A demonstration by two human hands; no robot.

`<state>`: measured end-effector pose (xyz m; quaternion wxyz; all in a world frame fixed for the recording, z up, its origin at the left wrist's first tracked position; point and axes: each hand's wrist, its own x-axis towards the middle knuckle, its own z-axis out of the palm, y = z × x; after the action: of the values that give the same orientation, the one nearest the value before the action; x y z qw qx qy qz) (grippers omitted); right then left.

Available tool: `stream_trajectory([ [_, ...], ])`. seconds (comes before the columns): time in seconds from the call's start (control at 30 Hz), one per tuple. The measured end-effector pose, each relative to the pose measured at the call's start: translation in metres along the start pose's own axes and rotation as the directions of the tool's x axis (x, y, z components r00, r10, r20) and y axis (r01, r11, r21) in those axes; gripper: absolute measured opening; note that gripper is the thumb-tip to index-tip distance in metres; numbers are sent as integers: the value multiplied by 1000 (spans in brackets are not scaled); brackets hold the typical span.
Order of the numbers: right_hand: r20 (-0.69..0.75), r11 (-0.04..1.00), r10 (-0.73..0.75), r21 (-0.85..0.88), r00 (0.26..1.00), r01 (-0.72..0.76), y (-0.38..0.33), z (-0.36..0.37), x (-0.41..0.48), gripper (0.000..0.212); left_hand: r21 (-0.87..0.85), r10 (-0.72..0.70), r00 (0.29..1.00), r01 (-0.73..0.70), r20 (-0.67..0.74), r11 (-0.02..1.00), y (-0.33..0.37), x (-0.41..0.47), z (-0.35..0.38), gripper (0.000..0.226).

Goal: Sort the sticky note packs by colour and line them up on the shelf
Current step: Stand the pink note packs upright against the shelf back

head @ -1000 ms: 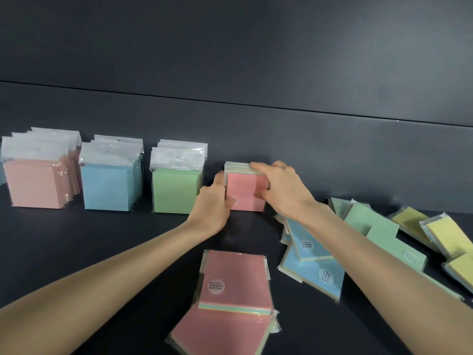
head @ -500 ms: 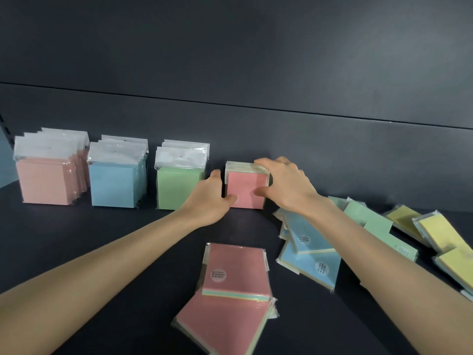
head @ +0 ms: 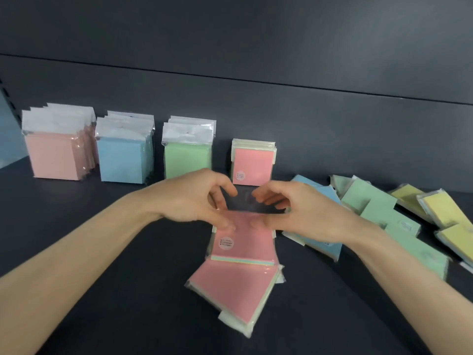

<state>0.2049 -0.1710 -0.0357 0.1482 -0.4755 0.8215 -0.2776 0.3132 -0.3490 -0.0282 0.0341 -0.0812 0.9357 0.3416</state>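
Four rows of packs stand along the back of the dark shelf [head: 102, 239]: pale pink [head: 55, 156], blue [head: 120, 161], green [head: 188, 162] and a short brighter pink row [head: 252, 166]. In front of it a pink pack [head: 245, 244] lies flat on top of another pink pack [head: 233, 290]. My left hand [head: 194, 201] and my right hand [head: 302, 213] meet at the upper pack's far edge. Each pinches it between thumb and curled fingers, at its clear plastic flap. The pack's far edge is partly hidden by the thumbs.
Loose packs lie flat on the right: blue ones [head: 322, 242] under my right wrist, green ones [head: 371, 203] beyond, yellow ones [head: 442, 211] at the far right. The dark back wall [head: 332, 124] rises right behind the standing rows.
Both hands let go of the standing pink row and drew back toward me. They now pinch the top flat pink pack. The camera has moved closer and lower.
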Motion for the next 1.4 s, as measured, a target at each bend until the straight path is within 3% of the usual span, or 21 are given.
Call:
stream_trajectory([
  [0.07,23,998,15,68,1000,-16,0,1,-3,42,-95,62,996,-69,-68,993,-1,-2,1,58],
  [0.23,2,941,15,338,1000,-15,-2,-11,-9,13,-275,162,958,-225,-236,935,0,-5,3,62],
  [0.3,-25,893,28,449,999,-14,-1,-17,-11,7,-237,120,979,-157,-165,959,-1,-4,3,78],
  [0.4,-76,861,73,508,994,-24,5,-25,-12,5,6,33,996,-33,79,999,1,-9,4,87],
  [0.47,-79,841,95,540,992,-37,8,-28,-12,4,136,13,978,-42,208,990,4,-12,9,85],
  [0.57,-63,829,100,557,993,-48,10,-27,-12,5,151,73,962,-116,261,982,5,-10,18,71],
  [0.83,-80,821,80,570,994,-20,11,-23,-11,6,-24,34,989,-31,146,999,-10,-5,5,50],
  [0.97,-173,772,126,635,977,13,10,-21,-8,13,-161,-3,1000,0,-19,987,-13,-3,0,38],
  [1.07,-247,722,159,690,956,58,10,-20,-7,5,-382,-84,977,3,-195,924,-10,1,4,18],
  [1.17,-263,679,175,730,949,77,9,-19,-6,3,-632,-187,940,-38,-286,774,-5,3,9,15],
  [1.4,-270,663,252,748,929,38,5,-13,-6,10,-868,-67,975,-157,-213,471,8,-2,15,25],
])
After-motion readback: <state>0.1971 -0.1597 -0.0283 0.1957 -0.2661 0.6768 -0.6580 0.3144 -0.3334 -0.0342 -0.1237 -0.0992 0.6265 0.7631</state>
